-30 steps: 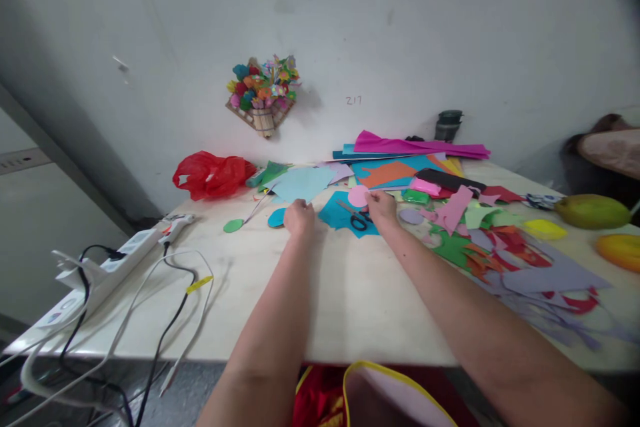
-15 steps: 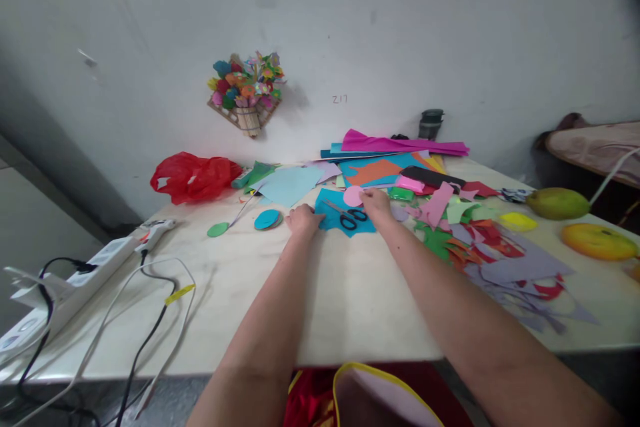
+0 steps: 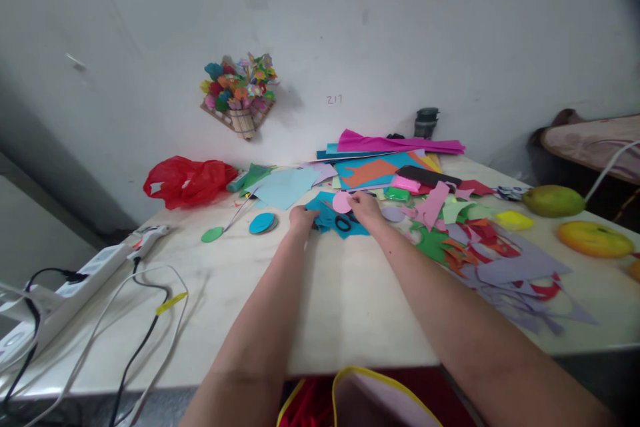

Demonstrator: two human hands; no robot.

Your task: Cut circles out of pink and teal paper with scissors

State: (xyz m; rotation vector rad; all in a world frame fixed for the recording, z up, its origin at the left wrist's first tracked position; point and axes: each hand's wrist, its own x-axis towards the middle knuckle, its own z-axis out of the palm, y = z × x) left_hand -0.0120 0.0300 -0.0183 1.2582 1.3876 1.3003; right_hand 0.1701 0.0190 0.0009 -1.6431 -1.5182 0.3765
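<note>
My right hand point(image 3: 366, 207) pinches a pink paper circle point(image 3: 342, 203) by its right edge, above the blue paper. My left hand point(image 3: 302, 219) is closed on the left edge of the blue paper point(image 3: 356, 231), which looks bunched and folded beside the fingers. Black-handled scissors point(image 3: 343, 223) lie on that paper, partly covered by it and by the pink circle. Left of my left hand sits a small stack of blue paper circles point(image 3: 262, 223). Further left lies a green paper circle point(image 3: 213, 234).
Paper scraps point(image 3: 500, 267) spread over the right side, near two mangoes point(image 3: 595, 239). Coloured sheets point(image 3: 285, 187), a black phone-like slab point(image 3: 428, 177) and a red plastic bag point(image 3: 190, 180) lie farther back. A power strip point(image 3: 95, 273) with cables runs along the left.
My right hand has moved the pink circle slightly left. By my left hand, the blue paper has gone from flat to bunched, covering part of the scissors. The view has shifted slightly.
</note>
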